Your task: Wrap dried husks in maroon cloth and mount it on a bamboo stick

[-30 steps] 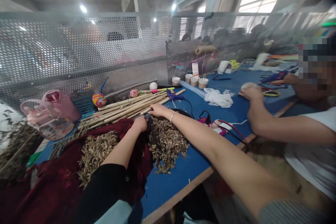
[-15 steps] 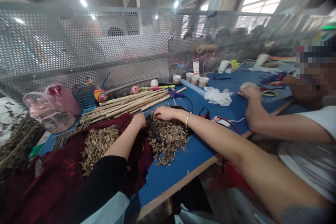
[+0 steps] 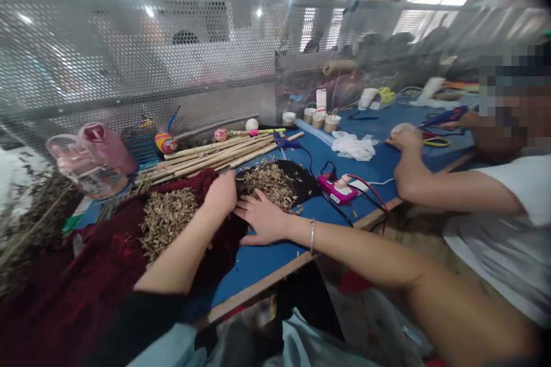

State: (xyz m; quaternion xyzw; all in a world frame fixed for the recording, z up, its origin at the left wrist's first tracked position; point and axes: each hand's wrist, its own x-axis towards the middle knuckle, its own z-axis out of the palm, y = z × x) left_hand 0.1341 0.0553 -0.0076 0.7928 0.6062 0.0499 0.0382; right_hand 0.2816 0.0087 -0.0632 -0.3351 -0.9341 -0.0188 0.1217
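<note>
1. Two hands I follow from afar: the right hand (image 3: 267, 219) is now at the near side of the dry flakes (image 3: 274, 180), so they look more gathered on the black cloth (image 3: 305, 179).
2. Its fingers are apart; the left hand (image 3: 222, 191) is curled, its hold I cannot tell.
3. The flakes lie just beyond the right hand.

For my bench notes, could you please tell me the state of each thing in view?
Left hand, curled, hold unclear
Right hand, open, fingers spread
Dry flakes, heaped loose
Maroon cloth, spread, creased
Black cloth, partly covered
Sticks, lying loosely side by side
Nearer glue gun, unheld
Power strip, plugs in
White sheet, crumpled
</note>
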